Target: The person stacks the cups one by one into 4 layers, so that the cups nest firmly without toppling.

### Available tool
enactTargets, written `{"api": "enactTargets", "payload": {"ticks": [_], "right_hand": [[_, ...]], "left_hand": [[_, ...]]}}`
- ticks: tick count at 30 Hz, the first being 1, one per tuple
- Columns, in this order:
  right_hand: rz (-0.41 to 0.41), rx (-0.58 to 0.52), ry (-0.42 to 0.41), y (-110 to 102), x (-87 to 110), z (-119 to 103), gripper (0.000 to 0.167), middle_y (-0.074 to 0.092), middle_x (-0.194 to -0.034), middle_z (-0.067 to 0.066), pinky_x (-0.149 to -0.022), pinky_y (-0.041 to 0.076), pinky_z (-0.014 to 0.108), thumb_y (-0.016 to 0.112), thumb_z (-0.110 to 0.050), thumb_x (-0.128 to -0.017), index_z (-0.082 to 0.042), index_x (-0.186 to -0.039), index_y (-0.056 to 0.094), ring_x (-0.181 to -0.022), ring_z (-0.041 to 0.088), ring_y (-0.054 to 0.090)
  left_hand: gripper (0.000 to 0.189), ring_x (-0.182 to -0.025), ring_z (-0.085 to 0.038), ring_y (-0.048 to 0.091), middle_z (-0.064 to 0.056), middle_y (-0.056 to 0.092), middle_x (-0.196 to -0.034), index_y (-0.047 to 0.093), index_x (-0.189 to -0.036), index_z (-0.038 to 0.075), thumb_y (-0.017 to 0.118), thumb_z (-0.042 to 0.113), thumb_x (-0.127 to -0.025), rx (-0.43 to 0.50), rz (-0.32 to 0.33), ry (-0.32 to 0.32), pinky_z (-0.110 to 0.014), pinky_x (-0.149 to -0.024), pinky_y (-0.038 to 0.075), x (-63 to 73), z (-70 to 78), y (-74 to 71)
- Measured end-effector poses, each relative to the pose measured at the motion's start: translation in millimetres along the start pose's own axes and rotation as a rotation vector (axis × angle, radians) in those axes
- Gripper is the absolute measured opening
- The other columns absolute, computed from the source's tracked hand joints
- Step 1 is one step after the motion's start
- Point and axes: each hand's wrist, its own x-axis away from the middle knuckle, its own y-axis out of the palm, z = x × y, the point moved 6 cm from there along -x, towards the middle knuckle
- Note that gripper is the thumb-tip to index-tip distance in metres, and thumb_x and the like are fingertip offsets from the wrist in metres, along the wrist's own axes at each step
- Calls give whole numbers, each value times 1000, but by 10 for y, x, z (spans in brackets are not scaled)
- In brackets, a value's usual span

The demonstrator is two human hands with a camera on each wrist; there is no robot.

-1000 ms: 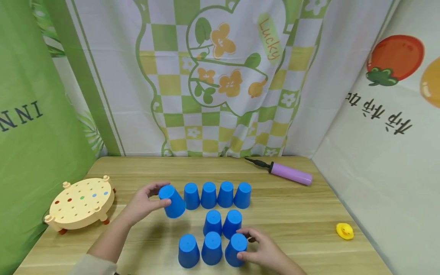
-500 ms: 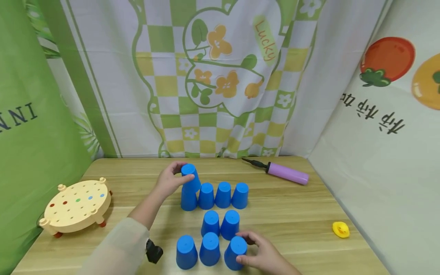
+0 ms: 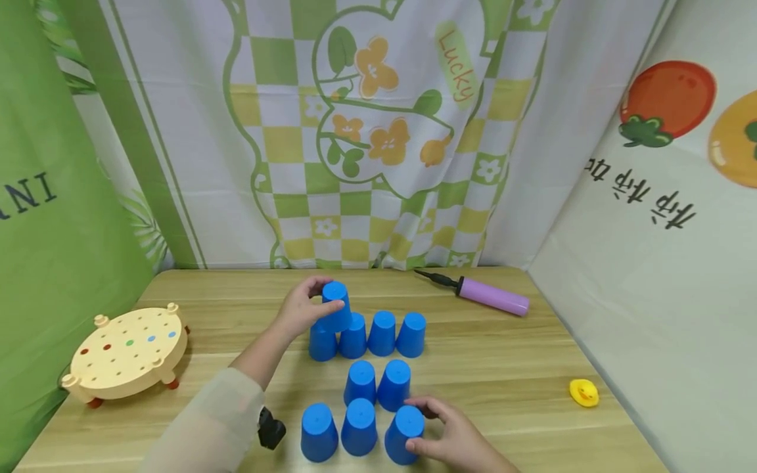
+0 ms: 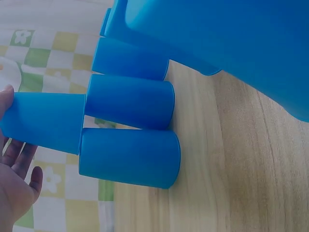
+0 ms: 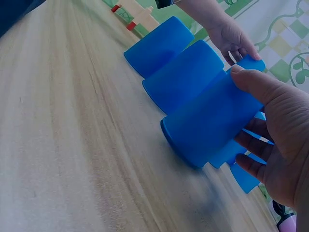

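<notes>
Carefully, you held the raised blue cup (image 3: 336,309) with your left hand (image 3: 303,307), thumb and fingers clamped on its sides, mouth down, over the gap between the leftmost back cup (image 3: 322,346) and its neighbour (image 3: 353,341). To do this step well, I judged, it was good to hold the cup upright, to let its rim sit equally on both tops, and to loosen the fingers slowly, because a sideways pull could probably tip the lower cups. Your right hand (image 3: 446,432) also had its thumb and fingers clamped, on the right front cup (image 3: 402,437); whether that cup rested fully on the table (image 3: 503,374), I could not tell. Perhaps it was wise to let this hand be calm. By my count there were ten cups: one raised, four in the back row (image 3: 381,334), two in the middle row (image 3: 361,379), three in the front row (image 3: 358,430). Besides them lay one purple pump (image 3: 493,297), one yellow duck (image 3: 584,393) and one cream board (image 3: 127,355).
</notes>
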Motion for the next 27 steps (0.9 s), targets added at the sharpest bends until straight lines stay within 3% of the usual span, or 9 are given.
{"api": "enactTargets", "payload": {"ticks": [8,15,20,23,27], "right_hand": [[24,50,-10,-85,32,-124,53,61,-132,6,-99,43,63,75,-36,-86,-16,-132,58,-121,32,54],[96,187,-100,-241,77,-330,54,66,-124,-3,-98,49,43,77,-39,-83,-15,-129,60,-116,21,58],[120,190,-257,-347,71,-563,50,68,-116,2,-90,50,26,77,-29,-85,-8,-127,60,-105,6,59],[158,194,-333,-437,47,-733,49,69,-111,5,-86,51,25,78,-23,-84,-6,-126,61,-100,4,58],[214,217,-324,-587,-43,-939,50,67,-110,4,-85,50,27,79,-22,-83,-8,-127,60,-101,10,58]], "left_hand": [[57,-127,-35,53,-16,59,-132,54,-134,5,77,24,-86,10,-11,27,-52,-106,45,-4,23,46],[56,-127,-35,53,-16,59,-132,53,-134,6,75,26,-87,6,-19,34,-51,-105,46,-18,32,52],[56,-127,-35,53,-16,59,-132,53,-134,6,75,26,-87,9,-23,34,-51,-105,46,-24,26,62],[56,-128,-35,53,-16,59,-133,53,-135,6,75,26,-87,14,-25,34,-52,-105,45,-15,29,66],[57,-129,-35,52,-16,58,-134,53,-136,6,75,25,-87,18,-30,26,-52,-106,45,-8,29,75]]}}
